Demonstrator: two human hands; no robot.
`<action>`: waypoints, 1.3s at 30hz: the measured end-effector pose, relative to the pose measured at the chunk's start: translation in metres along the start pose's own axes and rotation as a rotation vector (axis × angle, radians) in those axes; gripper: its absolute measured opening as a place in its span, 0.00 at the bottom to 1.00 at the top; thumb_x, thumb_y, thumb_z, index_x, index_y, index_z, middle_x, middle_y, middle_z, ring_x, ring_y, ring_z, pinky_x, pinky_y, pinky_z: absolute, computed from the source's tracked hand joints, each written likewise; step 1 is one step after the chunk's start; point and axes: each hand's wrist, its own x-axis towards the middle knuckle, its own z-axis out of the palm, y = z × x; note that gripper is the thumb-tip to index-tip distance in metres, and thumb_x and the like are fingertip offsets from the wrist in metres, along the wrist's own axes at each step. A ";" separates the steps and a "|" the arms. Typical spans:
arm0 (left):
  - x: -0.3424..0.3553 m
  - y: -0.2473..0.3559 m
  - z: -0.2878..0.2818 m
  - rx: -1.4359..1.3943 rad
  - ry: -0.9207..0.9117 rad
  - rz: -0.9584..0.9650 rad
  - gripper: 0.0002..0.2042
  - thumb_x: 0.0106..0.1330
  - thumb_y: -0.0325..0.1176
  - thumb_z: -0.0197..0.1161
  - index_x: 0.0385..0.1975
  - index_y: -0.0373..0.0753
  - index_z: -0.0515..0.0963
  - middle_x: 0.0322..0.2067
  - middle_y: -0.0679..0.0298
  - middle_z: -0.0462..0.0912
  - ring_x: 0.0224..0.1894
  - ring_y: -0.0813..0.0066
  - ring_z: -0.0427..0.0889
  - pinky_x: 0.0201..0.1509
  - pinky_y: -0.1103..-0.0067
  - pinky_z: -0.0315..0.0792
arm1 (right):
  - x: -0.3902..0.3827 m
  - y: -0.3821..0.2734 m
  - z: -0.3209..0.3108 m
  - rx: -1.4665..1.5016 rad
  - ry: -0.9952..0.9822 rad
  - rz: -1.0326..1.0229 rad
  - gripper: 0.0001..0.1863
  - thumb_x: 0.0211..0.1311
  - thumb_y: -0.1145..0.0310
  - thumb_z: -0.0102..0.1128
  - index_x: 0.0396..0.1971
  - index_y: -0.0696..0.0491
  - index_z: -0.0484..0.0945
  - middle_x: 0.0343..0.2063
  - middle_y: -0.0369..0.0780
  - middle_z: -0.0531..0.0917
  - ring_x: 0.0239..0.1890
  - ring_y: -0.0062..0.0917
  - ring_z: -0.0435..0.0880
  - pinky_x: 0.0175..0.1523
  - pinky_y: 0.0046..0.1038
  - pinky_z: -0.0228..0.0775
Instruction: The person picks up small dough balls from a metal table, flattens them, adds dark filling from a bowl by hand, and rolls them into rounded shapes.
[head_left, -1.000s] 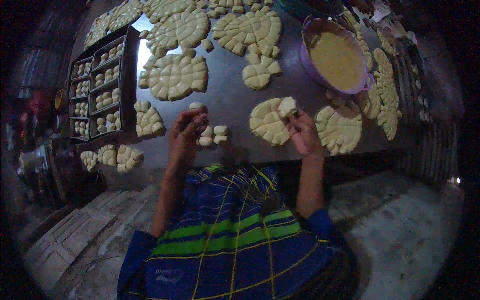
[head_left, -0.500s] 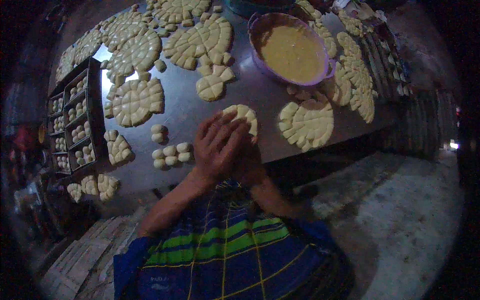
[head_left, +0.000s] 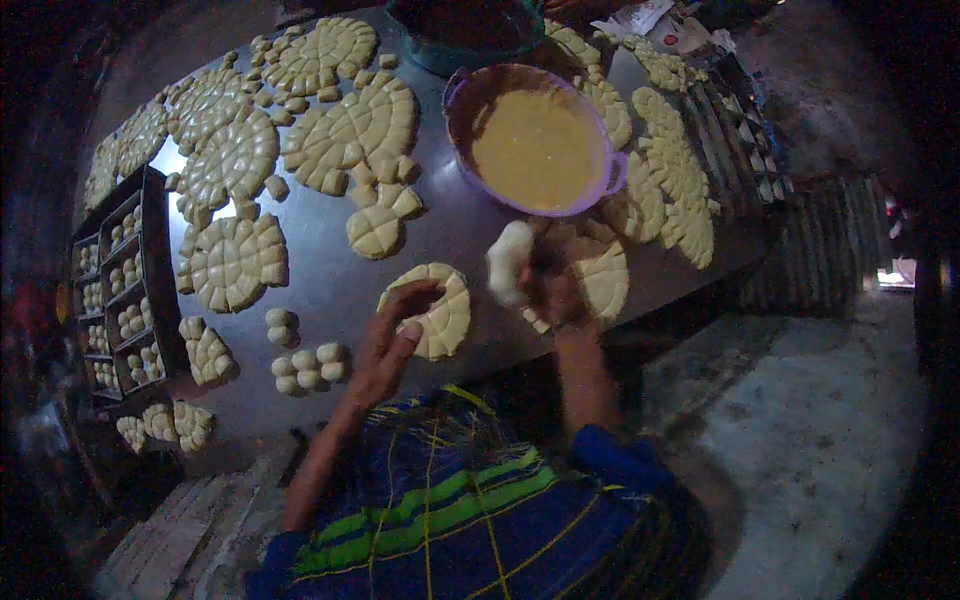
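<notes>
The right hand has a soft white dough lump. Its fingers look closed on the lump, though they are blurry (the lump is blurry too, with smooth, round edges). The lump is up over the table, just below the purple tub in the view. The left hand is bent like a hook, with its thumb and fingers apart. It is over the edge of a flat round dough with lines cut in it like a pie. I cannot tell if it touches.

To the left, six little dough balls sit in two short rows, fat and smooth. Two more are just above them. The tub is round, with a loop handle, and has thick yellow mush inside. The table is dark, smooth and a bit shiny. Big bumpy dough wheels lie on it, cut into chunks. At the far left is a dark tray with straight walls, split into boxes with small balls in them.
</notes>
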 end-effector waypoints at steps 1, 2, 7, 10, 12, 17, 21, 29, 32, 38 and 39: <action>-0.009 -0.008 -0.014 0.090 0.040 -0.085 0.17 0.68 0.36 0.58 0.53 0.35 0.73 0.51 0.58 0.78 0.55 0.68 0.75 0.62 0.73 0.66 | 0.028 -0.032 -0.027 -0.379 -0.139 -0.197 0.19 0.57 0.71 0.68 0.49 0.56 0.79 0.42 0.36 0.85 0.42 0.22 0.83 0.49 0.27 0.77; -0.020 -0.013 -0.029 0.180 0.089 -0.173 0.16 0.69 0.34 0.57 0.53 0.35 0.73 0.51 0.59 0.78 0.56 0.69 0.75 0.62 0.74 0.66 | 0.040 -0.078 -0.019 -0.584 -0.061 -0.013 0.23 0.56 0.72 0.69 0.53 0.59 0.77 0.47 0.40 0.84 0.47 0.24 0.82 0.56 0.29 0.74; -0.061 -0.012 -0.070 0.216 0.506 -0.318 0.10 0.69 0.33 0.58 0.46 0.36 0.77 0.44 0.63 0.81 0.45 0.77 0.78 0.51 0.78 0.71 | 0.132 -0.124 -0.095 -1.203 -0.449 -0.002 0.19 0.54 0.76 0.66 0.48 0.57 0.81 0.47 0.41 0.84 0.46 0.24 0.83 0.52 0.26 0.74; -0.070 0.001 -0.075 0.299 0.655 -0.287 0.09 0.69 0.34 0.59 0.42 0.37 0.79 0.41 0.65 0.82 0.41 0.78 0.78 0.45 0.79 0.71 | 0.158 -0.116 -0.099 -1.466 -0.624 0.008 0.14 0.52 0.74 0.67 0.42 0.53 0.85 0.40 0.41 0.87 0.40 0.25 0.85 0.47 0.26 0.76; -0.074 -0.008 -0.080 0.273 0.701 -0.177 0.09 0.68 0.35 0.60 0.42 0.38 0.79 0.39 0.66 0.81 0.41 0.78 0.78 0.46 0.81 0.70 | 0.166 -0.113 -0.096 -1.508 -0.684 0.097 0.17 0.50 0.76 0.65 0.44 0.56 0.83 0.39 0.43 0.86 0.41 0.24 0.85 0.48 0.27 0.75; -0.071 -0.004 -0.071 0.279 0.721 -0.142 0.08 0.68 0.33 0.59 0.41 0.37 0.79 0.38 0.65 0.81 0.43 0.77 0.77 0.49 0.79 0.70 | 0.183 -0.100 -0.110 -1.538 -0.861 0.190 0.16 0.48 0.75 0.68 0.40 0.56 0.84 0.34 0.42 0.87 0.37 0.25 0.86 0.44 0.27 0.76; -0.066 0.000 -0.063 0.217 0.681 -0.202 0.07 0.68 0.32 0.59 0.41 0.37 0.78 0.39 0.64 0.81 0.45 0.76 0.77 0.52 0.77 0.69 | 0.181 -0.107 -0.106 -1.516 -0.891 0.202 0.18 0.40 0.72 0.69 0.37 0.54 0.86 0.34 0.42 0.87 0.36 0.30 0.86 0.42 0.32 0.76; -0.057 0.000 -0.059 0.265 0.587 -0.244 0.08 0.68 0.31 0.59 0.42 0.36 0.78 0.40 0.62 0.82 0.46 0.74 0.78 0.54 0.77 0.70 | 0.157 -0.125 -0.115 -1.446 -0.781 0.224 0.18 0.43 0.70 0.70 0.38 0.55 0.85 0.39 0.43 0.86 0.43 0.29 0.84 0.49 0.29 0.75; -0.055 0.002 -0.054 0.145 0.577 -0.355 0.09 0.69 0.33 0.58 0.42 0.35 0.78 0.42 0.61 0.82 0.47 0.74 0.78 0.55 0.76 0.70 | 0.149 -0.136 -0.084 -1.151 -0.678 0.372 0.20 0.49 0.69 0.70 0.44 0.56 0.82 0.43 0.39 0.85 0.47 0.26 0.82 0.52 0.28 0.73; -0.022 0.004 -0.015 -0.350 0.169 -0.421 0.20 0.72 0.44 0.53 0.56 0.36 0.72 0.49 0.60 0.79 0.52 0.70 0.77 0.58 0.74 0.69 | 0.078 -0.043 -0.001 -0.164 -0.422 0.232 0.28 0.58 0.76 0.65 0.60 0.55 0.70 0.54 0.36 0.78 0.56 0.23 0.76 0.63 0.30 0.67; -0.018 0.005 -0.010 -0.472 0.085 -0.446 0.22 0.72 0.45 0.52 0.59 0.37 0.69 0.50 0.60 0.78 0.53 0.70 0.76 0.59 0.73 0.68 | 0.069 -0.020 0.017 -0.078 -0.431 0.161 0.28 0.58 0.78 0.64 0.60 0.55 0.70 0.54 0.37 0.78 0.57 0.24 0.75 0.63 0.30 0.67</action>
